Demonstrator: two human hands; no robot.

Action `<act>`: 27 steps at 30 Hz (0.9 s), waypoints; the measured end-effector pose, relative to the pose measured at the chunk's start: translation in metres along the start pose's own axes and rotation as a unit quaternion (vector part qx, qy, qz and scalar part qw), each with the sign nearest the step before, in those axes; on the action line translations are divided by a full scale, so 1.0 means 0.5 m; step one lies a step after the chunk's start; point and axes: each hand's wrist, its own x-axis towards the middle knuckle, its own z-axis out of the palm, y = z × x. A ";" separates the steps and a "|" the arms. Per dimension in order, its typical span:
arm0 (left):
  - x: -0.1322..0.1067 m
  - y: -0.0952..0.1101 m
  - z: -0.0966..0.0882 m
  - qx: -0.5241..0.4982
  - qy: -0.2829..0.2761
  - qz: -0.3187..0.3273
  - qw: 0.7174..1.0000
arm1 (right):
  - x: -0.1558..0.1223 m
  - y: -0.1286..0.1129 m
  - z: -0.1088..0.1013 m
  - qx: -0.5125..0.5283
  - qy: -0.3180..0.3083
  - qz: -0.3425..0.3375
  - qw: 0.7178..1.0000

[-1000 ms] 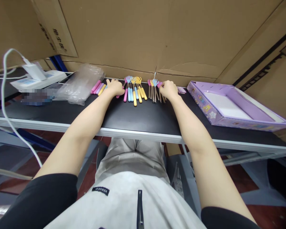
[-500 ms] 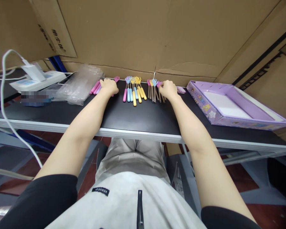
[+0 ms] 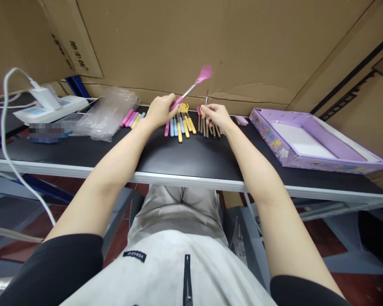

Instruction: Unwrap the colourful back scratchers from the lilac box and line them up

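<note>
My left hand (image 3: pixel 160 109) is closed round the pink handle of a small pink scratcher (image 3: pixel 196 82), which is lifted off the table and points up to the right, its claw head blurred. My right hand (image 3: pixel 215 116) rests on a row of scratchers with dark metal stems (image 3: pixel 207 126), its fingers pinched at their heads. Between my hands lies a row of scratchers with pink, blue and yellow handles (image 3: pixel 180 125). A few loose pink, yellow and blue handles (image 3: pixel 131 118) lie to the left of my left hand.
The black table (image 3: pixel 185 155) has a white front edge. A purple cardboard tray (image 3: pixel 306 142) sits at the right. Clear plastic bags (image 3: pixel 107 111), a white power strip with a charger (image 3: pixel 49 104) and a white cable (image 3: pixel 6 127) are at the left. Cardboard boxes (image 3: pixel 210 46) stand behind.
My left hand moved right from the loose handles and lifted a pink scratcher into the air. My right hand shifted slightly left along the row of metal-stemmed scratchers.
</note>
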 end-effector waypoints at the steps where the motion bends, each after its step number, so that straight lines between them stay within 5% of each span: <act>1: -0.001 0.008 0.001 -0.008 0.004 0.026 1.000 | -0.006 -0.008 0.009 0.050 -0.016 -0.001 0.999; 5: -0.005 0.028 0.015 -0.034 0.022 0.101 0.994 | -0.027 -0.035 0.044 0.156 -0.040 -0.014 0.987; 10: -0.001 0.038 0.028 -0.051 0.034 0.135 0.989 | -0.026 -0.045 0.064 0.189 0.016 -0.009 0.982; 16: 0.012 0.051 0.023 -0.060 0.058 0.143 0.986 | -0.015 -0.069 0.059 0.182 0.085 -0.013 0.980; 27: 0.033 0.055 0.039 -0.068 0.073 0.167 0.981 | 0.007 -0.079 0.043 0.200 0.108 0.024 0.973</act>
